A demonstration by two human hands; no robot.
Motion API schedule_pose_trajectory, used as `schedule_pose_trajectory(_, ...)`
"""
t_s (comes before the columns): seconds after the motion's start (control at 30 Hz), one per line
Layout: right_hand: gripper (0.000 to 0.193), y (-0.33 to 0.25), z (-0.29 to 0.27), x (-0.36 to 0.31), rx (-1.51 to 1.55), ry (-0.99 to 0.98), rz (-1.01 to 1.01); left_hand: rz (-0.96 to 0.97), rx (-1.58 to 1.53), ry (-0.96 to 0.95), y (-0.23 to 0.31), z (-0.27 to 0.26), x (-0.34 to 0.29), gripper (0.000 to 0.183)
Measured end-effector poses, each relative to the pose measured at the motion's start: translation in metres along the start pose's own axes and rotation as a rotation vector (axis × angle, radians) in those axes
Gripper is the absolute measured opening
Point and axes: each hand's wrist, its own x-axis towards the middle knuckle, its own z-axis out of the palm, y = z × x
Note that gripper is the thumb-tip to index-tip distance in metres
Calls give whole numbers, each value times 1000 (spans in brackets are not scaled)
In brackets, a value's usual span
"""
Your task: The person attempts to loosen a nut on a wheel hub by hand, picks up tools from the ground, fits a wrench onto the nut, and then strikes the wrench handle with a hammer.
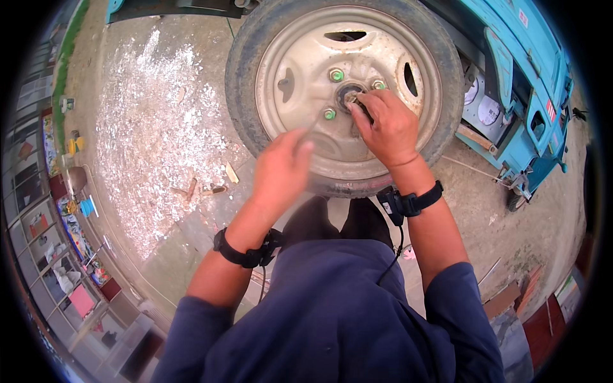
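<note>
Head view: wheel [306, 67] stands at top centre, right in front of the person, cream disc face toward them, dark tyre [241, 83] around it. Hub [342, 91] is mid-disc; three green-marked nuts [336, 75] visible near it. Right hand [389, 127] is at the hub, thumb and fingers drawn narrow over its centre; can't tell if a small part is pinched there. Left hand [280, 171] is over the lower left of the wheel, apart from the hub, motion-blurred; can't tell its grip. Black strap with a cable on each wrist. Dark-clad legs [311, 220] just below the tyre. Left of wheel: wood scraps [231, 172] on concrete, large flaky white patch [150, 127]. Right: blue vehicle [533, 64], small wheel [515, 200] near its far end.
</note>
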Motion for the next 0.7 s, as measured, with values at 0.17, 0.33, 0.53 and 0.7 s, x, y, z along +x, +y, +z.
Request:
schedule_pose_trajectory(0.17, 18, 1, 3, 1, 15, 25, -36, 42, 14, 7, -7, 2, -1, 34)
schedule_pose_trajectory(0.33, 17, 7, 9, 1, -10, 85, -53, 65, 41, -1, -8, 0, 0, 34)
schedule_pose_trajectory(0.53, 12, 0, 13, 0, 45, 101, 148, 43, -7, -33, -11, 0, 0, 32)
schedule_pose_trajectory(0.7, 13, -8, 6, 2, 289, 53, 515, 61, -7, -18, -11, -6, 2, 31)
